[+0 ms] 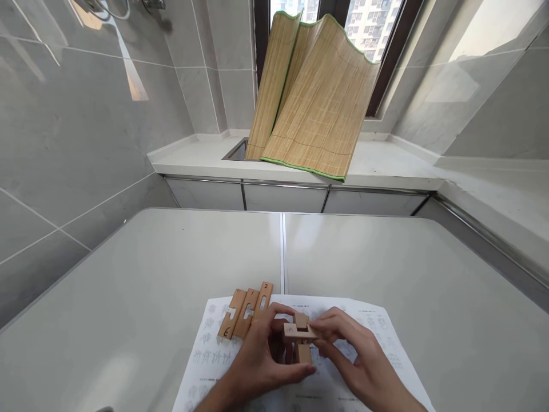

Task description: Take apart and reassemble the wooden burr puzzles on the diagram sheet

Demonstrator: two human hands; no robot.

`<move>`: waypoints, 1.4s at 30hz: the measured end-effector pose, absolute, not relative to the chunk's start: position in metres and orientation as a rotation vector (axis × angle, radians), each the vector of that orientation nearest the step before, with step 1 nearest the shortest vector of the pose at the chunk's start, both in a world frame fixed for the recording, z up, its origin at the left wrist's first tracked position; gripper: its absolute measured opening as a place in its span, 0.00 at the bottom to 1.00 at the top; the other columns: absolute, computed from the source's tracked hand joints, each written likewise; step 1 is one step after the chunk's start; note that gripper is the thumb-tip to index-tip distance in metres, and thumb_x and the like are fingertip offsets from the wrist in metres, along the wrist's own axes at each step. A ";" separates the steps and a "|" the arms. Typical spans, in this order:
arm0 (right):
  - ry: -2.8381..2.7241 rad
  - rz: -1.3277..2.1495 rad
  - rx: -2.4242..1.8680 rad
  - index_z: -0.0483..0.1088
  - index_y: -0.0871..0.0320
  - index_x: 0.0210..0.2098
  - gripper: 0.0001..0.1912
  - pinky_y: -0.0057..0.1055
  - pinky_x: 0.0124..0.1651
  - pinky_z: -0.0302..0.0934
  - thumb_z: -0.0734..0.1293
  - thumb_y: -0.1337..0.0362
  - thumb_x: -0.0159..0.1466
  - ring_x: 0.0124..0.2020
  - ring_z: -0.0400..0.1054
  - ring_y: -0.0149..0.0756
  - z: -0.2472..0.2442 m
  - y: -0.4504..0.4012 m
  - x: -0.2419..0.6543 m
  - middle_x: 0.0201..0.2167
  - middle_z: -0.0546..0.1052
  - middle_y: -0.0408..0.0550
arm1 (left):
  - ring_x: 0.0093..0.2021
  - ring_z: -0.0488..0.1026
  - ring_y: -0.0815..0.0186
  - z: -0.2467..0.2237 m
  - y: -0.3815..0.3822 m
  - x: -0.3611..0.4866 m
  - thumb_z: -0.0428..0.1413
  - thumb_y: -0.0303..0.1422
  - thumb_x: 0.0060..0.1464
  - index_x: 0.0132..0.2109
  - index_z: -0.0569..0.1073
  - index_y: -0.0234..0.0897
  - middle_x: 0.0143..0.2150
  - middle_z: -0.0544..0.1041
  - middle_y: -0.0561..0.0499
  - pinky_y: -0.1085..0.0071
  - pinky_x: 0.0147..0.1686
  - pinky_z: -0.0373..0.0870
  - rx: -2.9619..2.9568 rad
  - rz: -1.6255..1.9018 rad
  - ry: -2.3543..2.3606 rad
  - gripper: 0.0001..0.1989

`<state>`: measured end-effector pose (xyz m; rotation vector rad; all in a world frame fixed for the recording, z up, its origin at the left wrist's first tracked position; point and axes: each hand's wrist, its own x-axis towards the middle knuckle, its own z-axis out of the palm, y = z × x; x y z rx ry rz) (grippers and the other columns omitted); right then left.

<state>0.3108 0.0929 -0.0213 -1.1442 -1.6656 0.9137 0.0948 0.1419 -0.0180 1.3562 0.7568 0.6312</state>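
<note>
My left hand [257,357] is closed around an upright wooden puzzle piece [304,353], thumb at its lower end and a finger near its top. A notched wooden puzzle piece [290,333] lies crosswise against it, its right end pinched by my right hand [354,349]. Where the two pieces meet, I cannot tell how deep they fit. Just left of my left hand lie three loose notched pieces: one marked 6 [227,326], a middle one [244,320] and one marked 2 [266,289]. A printed sheet [373,337] with small drawings is under everything.
The sheet rests on a pale table [128,297] with a seam down its middle. Beyond the table's far edge is a white ledge [193,160]. A folded bamboo mat [317,109] with green edging leans there before a window. Grey tiled walls [86,126] flank both sides.
</note>
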 end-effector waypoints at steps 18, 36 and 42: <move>-1.234 1.169 -1.376 0.74 0.53 0.49 0.23 0.35 0.39 0.62 0.65 0.42 0.70 0.27 0.65 0.39 -0.014 0.098 0.325 0.20 0.71 0.40 | 0.60 0.68 0.44 0.000 0.162 0.072 0.70 0.44 0.47 0.52 0.73 0.40 0.59 0.73 0.37 0.48 0.57 0.68 2.560 0.825 1.026 0.27; -1.223 1.145 -1.425 0.76 0.57 0.50 0.26 0.34 0.35 0.62 0.67 0.41 0.67 0.26 0.66 0.38 -0.023 0.100 0.325 0.21 0.72 0.42 | 0.70 0.56 0.39 -0.020 0.147 0.091 0.73 0.45 0.46 0.56 0.72 0.44 0.68 0.68 0.42 0.39 0.66 0.56 2.567 0.531 0.925 0.32; -1.158 1.139 -1.424 0.76 0.55 0.48 0.25 0.34 0.36 0.60 0.68 0.40 0.67 0.26 0.63 0.37 -0.019 0.098 0.319 0.20 0.70 0.40 | 0.68 0.60 0.41 -0.022 0.140 0.092 0.72 0.36 0.48 0.45 0.74 0.42 0.62 0.74 0.46 0.42 0.65 0.59 2.500 0.622 0.940 0.20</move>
